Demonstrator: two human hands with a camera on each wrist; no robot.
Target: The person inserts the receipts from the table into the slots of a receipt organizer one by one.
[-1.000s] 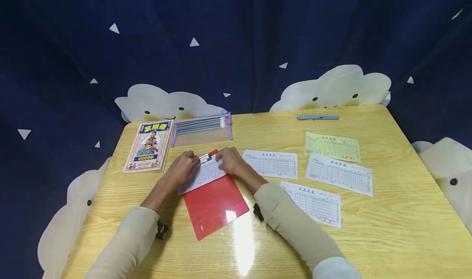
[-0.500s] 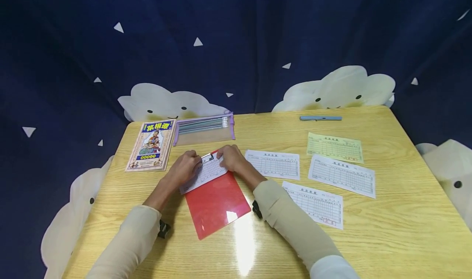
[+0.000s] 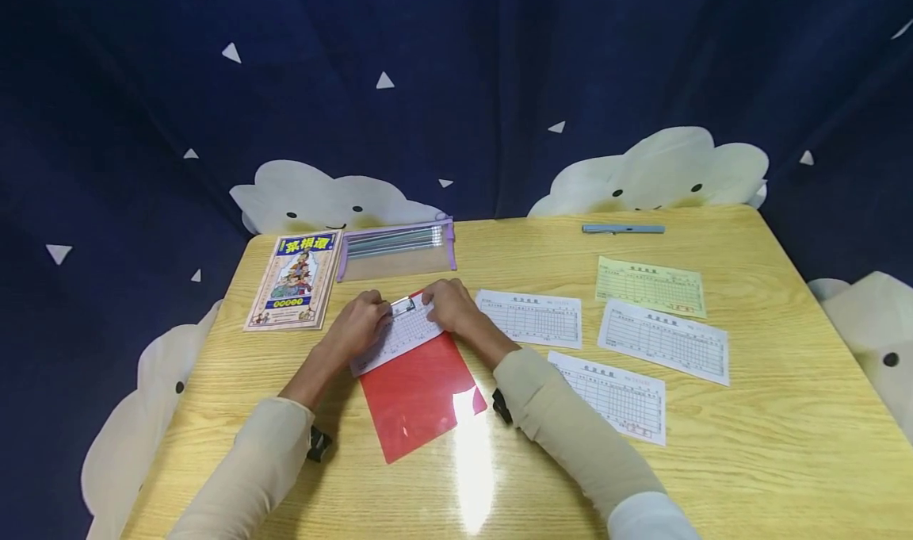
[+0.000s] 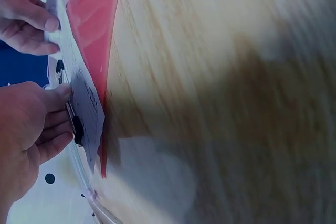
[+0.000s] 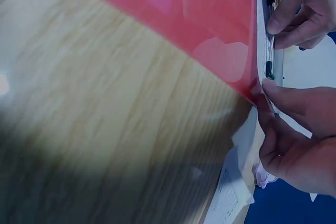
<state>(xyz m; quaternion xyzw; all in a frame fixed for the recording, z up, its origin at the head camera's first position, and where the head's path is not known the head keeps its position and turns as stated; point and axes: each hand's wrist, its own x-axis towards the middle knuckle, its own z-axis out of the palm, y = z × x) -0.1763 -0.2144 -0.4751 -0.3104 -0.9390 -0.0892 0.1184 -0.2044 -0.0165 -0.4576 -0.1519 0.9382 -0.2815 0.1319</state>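
A red clipboard (image 3: 421, 397) lies at a slant on the table, with a white printed form (image 3: 399, 338) across its upper part. At the top edge sits a metal clip (image 3: 403, 305) with dark ends. My left hand (image 3: 360, 326) pinches this clip between thumb and fingers, as the left wrist view shows from close by. With thumb and fingertips, my right hand (image 5: 296, 129) grips the clipboard's upper right corner and the form there. Part of the form's left side is hidden behind my left hand.
Several white forms (image 3: 531, 318) and a green form (image 3: 649, 286) lie to the right. A blue pen (image 3: 623, 229) is at the back right. Behind the clipboard lie a purple-edged pencil pouch (image 3: 395, 264) and, further left, an illustrated book (image 3: 294, 282).
Both hands keep their places at the clip end. The whole head view has shifted slightly, and the glare on the clipboard's lower right corner has spread.
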